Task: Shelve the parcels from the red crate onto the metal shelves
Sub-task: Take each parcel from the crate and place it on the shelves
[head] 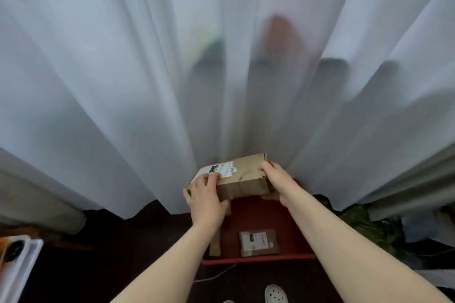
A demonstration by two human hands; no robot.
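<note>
Cardboard box (242, 179): held in the air over the far end of the red crate (258, 257), close against the white curtain (123, 81).

- Left hand (205, 198) grips the near-left corner, at about 8 o'clock on the box, with fingers spread over the top and touching the label.
- Right hand (277, 178) clamps the right end, at 3 o'clock, with fingers curled over the top edge. Its thumb is hidden.

Handling, as a judgement:
- The box is stiff corrugated board with square edges and a dry, matt skin, so slipping seems unlikely.
- It sits level in a loose-looking hold, so it is probably light to moderate in weight.
- Gripping the two opposite ends suits it. Squeezing the broad top panel could dent it.

Writing:
- The white shipping label (219, 170) is at 10 o'clock on the top face. It has a dark block with pale characters and a barcode strip, both too blurred to read.

Remaining in the crate:
- A flat brown parcel (258, 242) lies at 6 o'clock from the box, and its label is also illegible.
- A narrow piece of cardboard (215, 245) stands at 7 o'clock.

No metal shelves are in view.
</note>
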